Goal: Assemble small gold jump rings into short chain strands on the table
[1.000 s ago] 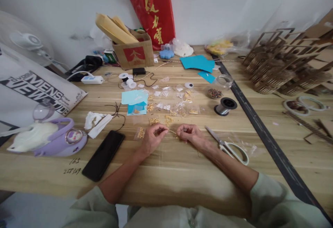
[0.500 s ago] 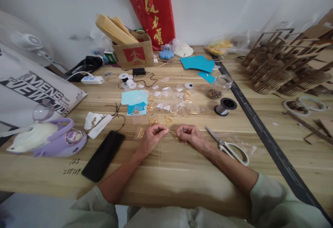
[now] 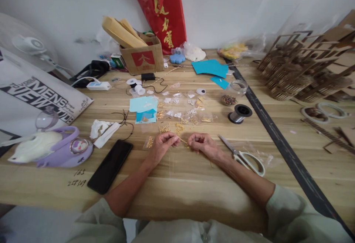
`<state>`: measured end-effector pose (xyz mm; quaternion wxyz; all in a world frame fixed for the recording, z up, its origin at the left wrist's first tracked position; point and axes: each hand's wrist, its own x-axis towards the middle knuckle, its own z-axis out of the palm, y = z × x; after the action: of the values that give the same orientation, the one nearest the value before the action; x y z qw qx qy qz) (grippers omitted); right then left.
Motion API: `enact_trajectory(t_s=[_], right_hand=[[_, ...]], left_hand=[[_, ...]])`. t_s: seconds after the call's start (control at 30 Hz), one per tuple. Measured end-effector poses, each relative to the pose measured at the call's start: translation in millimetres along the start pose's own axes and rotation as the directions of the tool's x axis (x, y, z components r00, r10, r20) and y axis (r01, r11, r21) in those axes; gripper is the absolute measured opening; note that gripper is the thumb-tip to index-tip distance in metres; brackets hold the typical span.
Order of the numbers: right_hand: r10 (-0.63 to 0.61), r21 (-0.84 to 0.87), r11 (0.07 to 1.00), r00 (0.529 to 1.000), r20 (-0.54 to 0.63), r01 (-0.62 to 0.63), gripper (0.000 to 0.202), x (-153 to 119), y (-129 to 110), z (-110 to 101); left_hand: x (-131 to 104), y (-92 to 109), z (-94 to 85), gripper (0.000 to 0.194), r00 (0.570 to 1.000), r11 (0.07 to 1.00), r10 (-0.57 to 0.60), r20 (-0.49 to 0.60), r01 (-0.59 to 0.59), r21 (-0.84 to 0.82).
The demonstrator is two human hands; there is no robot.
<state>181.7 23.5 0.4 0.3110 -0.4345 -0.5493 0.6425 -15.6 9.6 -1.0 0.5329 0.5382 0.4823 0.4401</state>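
Observation:
A short strand of small gold beads (image 3: 183,141) runs between my two hands, just above the table. My left hand (image 3: 165,145) pinches its left end between thumb and forefinger. At the other end, the fingers of my right hand (image 3: 202,143) are closed on the strand; the fingertips partly hide it. Beyond my hands lie loose gold beads (image 3: 180,128) and a pile of gold beads (image 3: 164,129). A small bag of gold beads (image 3: 150,142) rests left of my left hand. Scissors (image 3: 244,157) with pale handles lie beside my right forearm.
A black phone (image 3: 110,166) lies left of my left forearm. Farther back are a wire spool (image 3: 240,114), a jar of dark beads (image 3: 229,99), blue cards (image 3: 142,104) and several small bags of silver pieces (image 3: 176,98). Wooden frames (image 3: 294,65) crowd the right side.
My left fingertips have shifted slightly along the strand, and a little more of it shows between my hands. My right hand stays almost in place.

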Motion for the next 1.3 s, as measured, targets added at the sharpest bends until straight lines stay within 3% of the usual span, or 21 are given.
enact_trajectory(t_s=[0.53, 0.77, 0.97, 1.13, 1.3], right_hand=[[-0.007, 0.017, 1.0, 1.0, 0.008, 0.007, 0.022, 1, -1, 0], [-0.01, -0.014, 1.0, 1.0, 0.024, 0.01, 0.018, 0, 0, 0], [-0.019, -0.03, 0.999, 1.0, 0.021, 0.02, 0.025, 1, 2, 0], [-0.037, -0.066, 0.997, 0.998, 0.055, 0.041, 0.03, 0, 1, 0], [-0.03, -0.056, 0.998, 0.998, 0.051, 0.033, 0.027, -1, 0, 0]], left_hand=[[-1, 1, 1.5, 0.025, 1.0, 1.0, 0.026, -0.012, -0.025, 0.016], [-4, -4, 8.9, 0.021, 0.998, 0.982, 0.001, 0.057, 0.01, -0.191], [-4, 0, 13.8, 0.019, 0.989, 0.891, -0.089, 0.121, 0.133, -0.434], [-4, 4, 15.7, 0.023, 0.977, 0.853, -0.145, 0.159, 0.204, -0.48], [-4, 4, 16.2, 0.026, 0.978, 0.874, -0.147, 0.15, 0.199, -0.443]])
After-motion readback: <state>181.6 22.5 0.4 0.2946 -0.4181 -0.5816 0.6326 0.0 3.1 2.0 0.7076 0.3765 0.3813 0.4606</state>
